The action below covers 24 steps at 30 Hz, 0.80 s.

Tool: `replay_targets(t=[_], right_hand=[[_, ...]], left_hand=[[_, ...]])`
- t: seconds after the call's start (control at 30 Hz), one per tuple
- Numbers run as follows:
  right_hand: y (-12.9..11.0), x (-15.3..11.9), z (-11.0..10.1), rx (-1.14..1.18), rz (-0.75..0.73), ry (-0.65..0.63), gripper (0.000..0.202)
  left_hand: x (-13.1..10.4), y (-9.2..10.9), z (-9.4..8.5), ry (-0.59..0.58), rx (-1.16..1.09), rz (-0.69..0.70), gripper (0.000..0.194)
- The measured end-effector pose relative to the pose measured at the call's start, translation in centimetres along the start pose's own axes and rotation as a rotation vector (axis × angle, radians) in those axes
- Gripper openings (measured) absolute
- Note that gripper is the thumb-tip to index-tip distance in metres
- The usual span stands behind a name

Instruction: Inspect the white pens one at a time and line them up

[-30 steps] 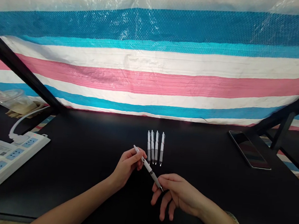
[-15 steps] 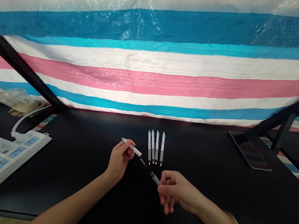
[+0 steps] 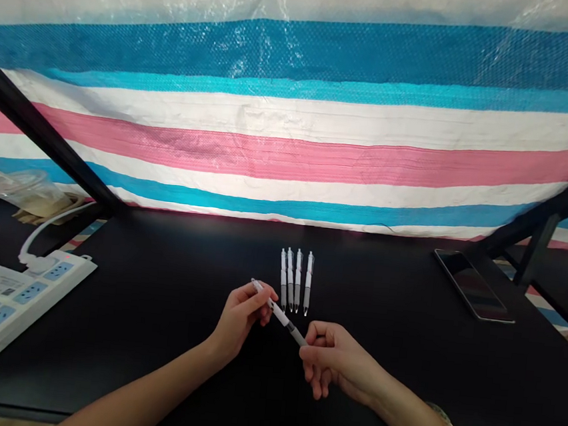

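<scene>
Between finger and thumb, my left hand [image 3: 244, 316] pinches the white upper barrel [image 3: 279, 314] of a pen. My right hand [image 3: 333, 357] grips the grey lower barrel [image 3: 297, 336] of the same pen. The two barrels line up end to end, with a dark band showing at the joint; whether they are fully joined I cannot tell. The refill is hidden inside. Just behind my hands, several white-and-grey click pens [image 3: 298, 278] lie side by side on the black table [image 3: 184, 250], tips toward me.
On the left lies a white power strip [image 3: 29, 302] with a plugged-in cable. A plastic cup [image 3: 27, 192] lies farther back there. At the right rests a phone [image 3: 472, 285]. Black frame bars [image 3: 54, 141] slope at both sides, and a striped sheet [image 3: 290, 153] hangs behind.
My left hand has moved right and slightly toward me, bringing the white barrel over the exposed refill to meet the grey barrel. My right hand has barely moved.
</scene>
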State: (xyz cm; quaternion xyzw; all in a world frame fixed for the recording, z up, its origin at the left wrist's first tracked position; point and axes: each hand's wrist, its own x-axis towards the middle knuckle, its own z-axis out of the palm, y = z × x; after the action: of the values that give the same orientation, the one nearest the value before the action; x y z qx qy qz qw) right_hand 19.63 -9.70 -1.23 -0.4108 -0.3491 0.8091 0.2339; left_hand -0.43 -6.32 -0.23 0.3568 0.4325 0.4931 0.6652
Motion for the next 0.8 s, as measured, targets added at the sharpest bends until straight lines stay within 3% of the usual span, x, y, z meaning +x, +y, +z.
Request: replay_targets(t=[0.37,0.67,0.8], right_hand=[[-0.08,0.03,0.13,0.029,-0.041,0.012,0.04],[0.06,-0.14,0.44,0.034,0.004,-0.09,0.053],[0.09,-0.17,0.55,-0.018,0.0,-0.067,0.044]], left_hand=[[-0.35,-0.15,0.19,-0.021,0.062,0.033,0.02],[-0.43,-0.36,0.09,-0.063,0.039,0.034,0.021],[-0.5,-0.25,0.11,-0.041,0.057,0.051,0.021]])
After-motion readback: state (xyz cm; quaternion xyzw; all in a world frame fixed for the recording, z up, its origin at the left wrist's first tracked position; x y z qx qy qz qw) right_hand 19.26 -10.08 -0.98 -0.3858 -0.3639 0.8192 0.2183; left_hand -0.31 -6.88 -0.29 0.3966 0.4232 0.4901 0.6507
